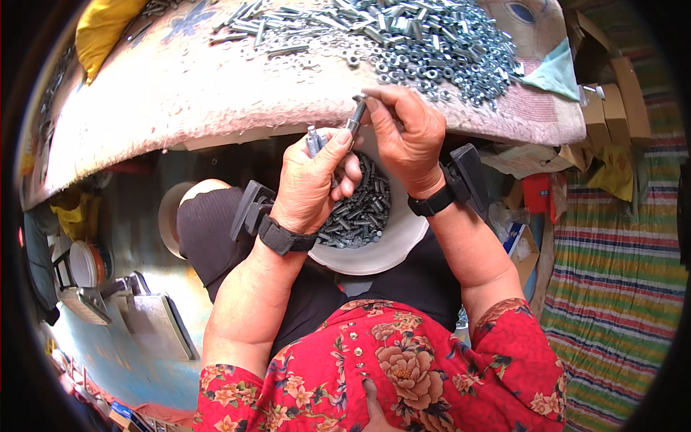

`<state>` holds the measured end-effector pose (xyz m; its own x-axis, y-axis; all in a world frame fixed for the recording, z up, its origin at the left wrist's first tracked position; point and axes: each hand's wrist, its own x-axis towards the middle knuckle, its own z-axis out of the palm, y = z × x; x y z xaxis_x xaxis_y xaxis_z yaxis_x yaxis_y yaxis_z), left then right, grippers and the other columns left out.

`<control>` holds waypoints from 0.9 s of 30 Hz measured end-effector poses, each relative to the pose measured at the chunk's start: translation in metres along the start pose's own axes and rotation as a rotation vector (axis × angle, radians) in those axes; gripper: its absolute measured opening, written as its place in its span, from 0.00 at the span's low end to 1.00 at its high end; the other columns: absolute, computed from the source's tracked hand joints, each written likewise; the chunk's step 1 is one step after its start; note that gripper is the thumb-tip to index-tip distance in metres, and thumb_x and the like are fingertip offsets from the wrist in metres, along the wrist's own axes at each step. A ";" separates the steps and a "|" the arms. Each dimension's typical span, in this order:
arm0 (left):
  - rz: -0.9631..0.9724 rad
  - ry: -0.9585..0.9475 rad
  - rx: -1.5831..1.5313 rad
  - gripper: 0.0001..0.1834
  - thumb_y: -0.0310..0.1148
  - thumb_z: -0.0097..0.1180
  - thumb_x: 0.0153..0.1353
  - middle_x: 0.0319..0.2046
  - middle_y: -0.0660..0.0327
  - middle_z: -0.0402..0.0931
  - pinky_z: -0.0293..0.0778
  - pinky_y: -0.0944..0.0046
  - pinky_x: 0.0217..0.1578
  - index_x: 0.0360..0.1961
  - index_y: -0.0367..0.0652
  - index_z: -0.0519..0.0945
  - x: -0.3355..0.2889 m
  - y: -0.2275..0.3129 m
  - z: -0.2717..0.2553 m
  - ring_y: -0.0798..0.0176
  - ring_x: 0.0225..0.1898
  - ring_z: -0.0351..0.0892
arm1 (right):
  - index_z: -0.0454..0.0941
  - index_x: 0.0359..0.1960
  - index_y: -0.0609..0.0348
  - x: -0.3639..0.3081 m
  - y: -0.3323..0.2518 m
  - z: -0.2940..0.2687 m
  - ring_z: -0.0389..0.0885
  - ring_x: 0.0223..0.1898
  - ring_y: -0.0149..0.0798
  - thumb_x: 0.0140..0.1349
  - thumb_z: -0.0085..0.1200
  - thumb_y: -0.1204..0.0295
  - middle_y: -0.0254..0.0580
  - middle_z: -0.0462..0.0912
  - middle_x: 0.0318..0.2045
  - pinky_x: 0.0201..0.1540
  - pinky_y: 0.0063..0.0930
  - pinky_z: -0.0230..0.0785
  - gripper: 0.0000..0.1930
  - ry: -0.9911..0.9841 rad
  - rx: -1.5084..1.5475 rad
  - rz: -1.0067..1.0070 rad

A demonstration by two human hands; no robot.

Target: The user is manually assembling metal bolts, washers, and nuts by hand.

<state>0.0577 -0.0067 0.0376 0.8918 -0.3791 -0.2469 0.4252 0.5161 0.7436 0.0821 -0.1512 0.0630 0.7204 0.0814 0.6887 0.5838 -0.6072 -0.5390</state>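
Observation:
My left hand is closed around a metal anchor bolt, which points up and to the right between thumb and forefinger. Another threaded metal piece sticks up from the same hand. At the bolt's upper end, my right hand pinches with thumb and forefinger; whatever small part lies between the fingertips is too hidden to name. Below both hands, a white bowl rests at my lap, holding many dark bolts.
A cloth-covered table lies ahead, bearing loose nuts, metal sleeves and scattered washers. A light green cloth hangs at its right corner, a yellow cloth at far left. Cardboard boxes stand at right.

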 end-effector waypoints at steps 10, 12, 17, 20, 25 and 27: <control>-0.163 -0.226 -0.039 0.13 0.39 0.50 0.61 0.16 0.63 0.71 0.57 0.79 0.11 0.33 0.37 0.74 0.010 -0.020 0.021 0.74 0.13 0.66 | 0.76 0.38 0.62 -0.030 0.019 -0.042 0.79 0.26 0.44 0.45 0.54 0.86 0.46 0.79 0.27 0.27 0.29 0.72 0.16 0.038 -0.062 -0.232; -0.175 -0.225 -0.010 0.13 0.40 0.49 0.62 0.16 0.64 0.70 0.57 0.79 0.11 0.34 0.38 0.74 0.014 -0.022 0.022 0.75 0.13 0.65 | 0.76 0.40 0.62 -0.031 0.027 -0.047 0.79 0.27 0.44 0.43 0.53 0.87 0.46 0.79 0.28 0.27 0.29 0.72 0.18 0.009 -0.078 -0.281; -0.146 -0.136 -0.001 0.12 0.39 0.49 0.62 0.17 0.64 0.71 0.57 0.78 0.12 0.37 0.41 0.74 0.019 -0.023 0.021 0.74 0.14 0.66 | 0.76 0.44 0.61 -0.032 0.040 -0.047 0.78 0.27 0.44 0.44 0.54 0.84 0.46 0.78 0.31 0.27 0.29 0.73 0.21 -0.196 -0.036 -0.365; -0.099 -0.047 0.004 0.11 0.38 0.50 0.62 0.18 0.64 0.72 0.57 0.79 0.12 0.38 0.41 0.74 0.020 -0.021 0.016 0.75 0.14 0.66 | 0.76 0.41 0.60 -0.006 0.035 -0.046 0.76 0.23 0.43 0.46 0.54 0.83 0.44 0.76 0.24 0.23 0.30 0.70 0.17 -0.165 -0.068 -0.316; -0.059 -0.059 -0.047 0.12 0.37 0.52 0.61 0.18 0.66 0.73 0.59 0.80 0.13 0.40 0.40 0.75 0.024 -0.012 0.008 0.77 0.15 0.68 | 0.78 0.29 0.57 0.027 0.058 -0.027 0.77 0.23 0.45 0.51 0.56 0.68 0.43 0.77 0.24 0.25 0.33 0.68 0.08 -0.352 -0.531 -0.069; -0.071 -0.018 -0.012 0.13 0.38 0.50 0.61 0.19 0.65 0.72 0.57 0.79 0.13 0.41 0.40 0.74 0.023 -0.010 0.007 0.75 0.15 0.66 | 0.76 0.27 0.57 0.029 0.063 -0.018 0.77 0.25 0.46 0.52 0.55 0.64 0.43 0.76 0.24 0.26 0.35 0.69 0.09 -0.392 -0.600 -0.066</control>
<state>0.0724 -0.0260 0.0286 0.8564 -0.4287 -0.2877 0.4893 0.4963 0.7171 0.1329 -0.2013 0.0576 0.8376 0.3424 0.4257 0.4058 -0.9116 -0.0651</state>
